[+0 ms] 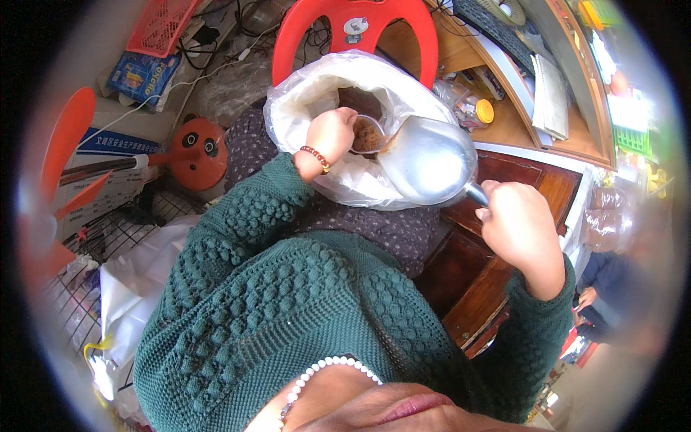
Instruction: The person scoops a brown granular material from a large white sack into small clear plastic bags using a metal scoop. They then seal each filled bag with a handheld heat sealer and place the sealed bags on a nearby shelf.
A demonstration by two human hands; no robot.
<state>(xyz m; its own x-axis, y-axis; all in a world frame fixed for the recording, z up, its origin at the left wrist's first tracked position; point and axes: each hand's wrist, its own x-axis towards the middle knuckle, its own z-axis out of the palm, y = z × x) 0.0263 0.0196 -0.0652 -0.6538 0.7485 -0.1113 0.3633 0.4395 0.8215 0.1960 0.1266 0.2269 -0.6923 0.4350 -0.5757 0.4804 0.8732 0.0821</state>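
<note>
My left hand (pixel 333 135) holds the rim of a clear plastic cup (pixel 384 129) with brown, crumbly material (pixel 366 135) in it, inside the mouth of a large white plastic bag (pixel 302 89). More brown material shows deeper in the bag. My right hand (pixel 515 221) grips the handle of a shiny metal scoop (pixel 432 159). Its broad bowl is tilted over the bag's right side, its lip beside the cup, with brown residue on the edge. The scoop's inside is hidden. The bag stands in front of my lap, against a red plastic chair (pixel 353 43).
A dark wooden cabinet (pixel 464 270) is close on the right, below shelves with a yellow-lidded jar (pixel 484 111) and a notebook (pixel 549 100). At left are an orange fan (pixel 70 140), a wire basket (pixel 129 227) and a white cable (pixel 129 110). Another person (pixel 604 291) is at far right.
</note>
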